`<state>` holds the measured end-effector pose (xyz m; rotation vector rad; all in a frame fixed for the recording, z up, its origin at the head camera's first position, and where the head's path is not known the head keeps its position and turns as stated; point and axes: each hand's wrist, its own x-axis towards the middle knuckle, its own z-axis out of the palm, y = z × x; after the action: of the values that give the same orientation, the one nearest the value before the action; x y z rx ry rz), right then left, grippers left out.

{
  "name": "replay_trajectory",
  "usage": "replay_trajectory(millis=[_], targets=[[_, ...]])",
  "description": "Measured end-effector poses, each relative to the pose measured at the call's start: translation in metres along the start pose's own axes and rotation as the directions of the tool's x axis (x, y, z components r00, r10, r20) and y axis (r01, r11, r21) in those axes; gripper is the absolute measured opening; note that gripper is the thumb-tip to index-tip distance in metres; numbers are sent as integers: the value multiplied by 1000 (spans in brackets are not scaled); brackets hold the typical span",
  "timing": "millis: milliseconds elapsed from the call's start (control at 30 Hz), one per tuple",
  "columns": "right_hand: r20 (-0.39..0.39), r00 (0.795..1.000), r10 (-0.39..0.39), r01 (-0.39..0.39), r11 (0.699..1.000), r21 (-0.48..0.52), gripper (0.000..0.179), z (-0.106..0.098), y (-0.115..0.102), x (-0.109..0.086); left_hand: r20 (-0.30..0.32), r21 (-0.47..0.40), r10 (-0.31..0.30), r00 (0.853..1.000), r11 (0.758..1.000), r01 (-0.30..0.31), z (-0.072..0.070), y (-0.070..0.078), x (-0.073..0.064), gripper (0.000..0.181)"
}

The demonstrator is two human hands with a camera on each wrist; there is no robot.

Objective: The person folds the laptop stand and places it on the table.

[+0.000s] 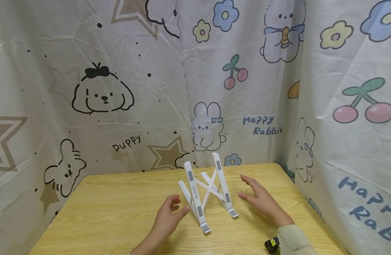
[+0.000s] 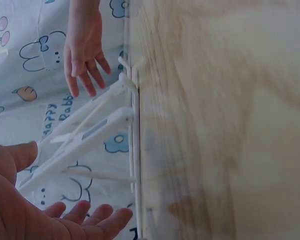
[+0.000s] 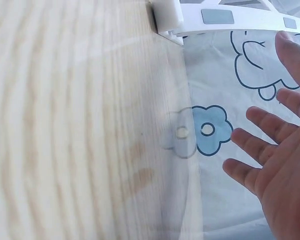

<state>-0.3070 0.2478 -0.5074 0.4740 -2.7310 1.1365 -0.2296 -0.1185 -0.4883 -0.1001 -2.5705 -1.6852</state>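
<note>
A white folding laptop stand stands unfolded on the wooden table, its two sloping arms carrying grey pads and joined by crossed bars. My left hand is beside its left arm, fingers loosely bent and thumb toward the stand, holding nothing. To the right of the stand, my right hand hovers with fingers spread and a gap between them and the frame. In the left wrist view, the stand lies between both hands. The right wrist view shows one padded arm of the stand above the relaxed right fingers.
The light wooden table reaches back to a printed curtain with puppies, rabbits and flowers. Another curtain panel hangs along the right side. A small black device is by the right sleeve.
</note>
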Motion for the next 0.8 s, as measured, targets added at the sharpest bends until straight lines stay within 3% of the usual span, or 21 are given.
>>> replay_trajectory(millis=[267,567,800], targets=[[46,998,33,-41,983,177,62,2,-3,9,-17,-114,4,1000,993,-6,17,-1,3,57],[148,989,-24,-18,961,276,48,3,-3,20,-18,-234,-28,999,972,23,27,4,6,48],[274,962,-18,-100,906,411,42,4,-5,27,17,-318,-98,995,943,99,36,4,8,41]])
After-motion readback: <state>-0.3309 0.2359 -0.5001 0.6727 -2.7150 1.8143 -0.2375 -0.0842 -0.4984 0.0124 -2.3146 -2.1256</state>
